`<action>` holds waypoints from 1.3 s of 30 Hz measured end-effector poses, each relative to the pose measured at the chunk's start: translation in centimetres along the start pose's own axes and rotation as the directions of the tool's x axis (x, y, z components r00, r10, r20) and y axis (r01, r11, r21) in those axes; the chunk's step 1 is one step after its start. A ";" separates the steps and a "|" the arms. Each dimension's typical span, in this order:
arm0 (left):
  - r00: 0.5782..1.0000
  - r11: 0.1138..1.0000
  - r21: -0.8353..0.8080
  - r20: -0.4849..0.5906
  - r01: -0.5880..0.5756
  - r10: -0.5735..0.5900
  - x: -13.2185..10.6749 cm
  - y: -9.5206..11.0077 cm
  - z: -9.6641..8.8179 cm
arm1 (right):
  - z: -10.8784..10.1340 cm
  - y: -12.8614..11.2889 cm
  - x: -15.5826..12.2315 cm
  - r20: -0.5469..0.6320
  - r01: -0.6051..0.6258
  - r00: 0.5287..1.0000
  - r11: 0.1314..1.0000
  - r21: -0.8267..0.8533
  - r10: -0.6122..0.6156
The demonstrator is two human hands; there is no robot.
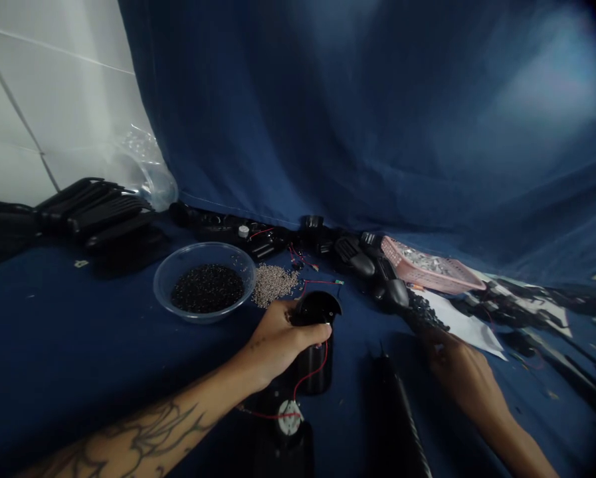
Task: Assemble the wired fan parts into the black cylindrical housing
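My left hand (280, 342) is closed around a black plastic housing (317, 373) with a rounded, hollow top, its thumb pressed on the near side. A red wire (311, 375) runs from the housing down to a round silver part (289, 418) on another black piece near the bottom edge. Over on the right, my right hand (462, 372) reaches to a pile of small black parts (424, 312). Its fingertips are dark and blurred, so what they hold is unclear. Between the hands lies a black screwdriver-like tool (395, 405) with a thin tip.
A clear bowl of small black pieces (208, 289) stands left of a heap of small metal screws (275, 284). Black housings (355, 255) line the back beside a pink basket (427, 269). White paper (470, 325) lies right; stacked black parts (98, 212) sit left.
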State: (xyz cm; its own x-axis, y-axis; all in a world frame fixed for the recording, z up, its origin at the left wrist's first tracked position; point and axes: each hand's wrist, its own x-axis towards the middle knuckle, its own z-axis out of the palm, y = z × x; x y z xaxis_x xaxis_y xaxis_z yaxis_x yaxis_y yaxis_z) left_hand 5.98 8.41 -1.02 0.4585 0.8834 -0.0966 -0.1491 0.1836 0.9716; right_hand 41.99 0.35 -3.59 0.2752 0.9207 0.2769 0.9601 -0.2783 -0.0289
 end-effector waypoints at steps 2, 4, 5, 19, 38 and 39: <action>1.000 1.000 -0.009 -0.001 0.005 -0.005 0.0 -0.1 0.0 | -0.1 -0.1 0.0 -0.006 0.027 1.000 0.999 0.027 -0.027; 1.000 1.000 -0.013 -0.008 0.009 -0.009 0.0 -0.2 0.0 | -0.1 -0.5 0.2 -0.001 0.063 0.998 0.996 0.058 -0.063; 1.000 1.000 -0.013 -0.011 0.011 -0.011 0.0 -0.1 0.0 | -0.1 -0.7 0.4 0.002 0.076 0.997 0.994 0.074 -0.077; 1.000 1.000 -0.015 0.005 0.017 -0.017 0.7 -0.4 -0.1 | -0.8 2.4 0.7 -0.094 -0.084 0.991 0.985 0.149 0.099; 0.999 0.999 -0.032 -0.016 0.039 -0.039 0.5 -0.1 0.4 | 0.9 2.4 0.6 -0.032 0.097 0.995 0.959 0.265 -0.092; 0.999 0.999 -0.032 -0.018 0.037 -0.037 0.5 -0.1 0.4 | 0.9 2.3 0.5 -0.033 0.082 0.997 0.960 0.266 -0.076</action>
State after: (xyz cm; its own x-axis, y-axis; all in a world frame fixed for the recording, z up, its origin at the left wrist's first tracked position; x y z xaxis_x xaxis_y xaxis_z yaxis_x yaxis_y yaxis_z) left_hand 6.55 8.64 -1.04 0.4476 0.8837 -0.1365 -0.1600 0.2294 0.9601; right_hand 44.37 0.42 -4.39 0.2000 0.9296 0.3096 0.9579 -0.1191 -0.2611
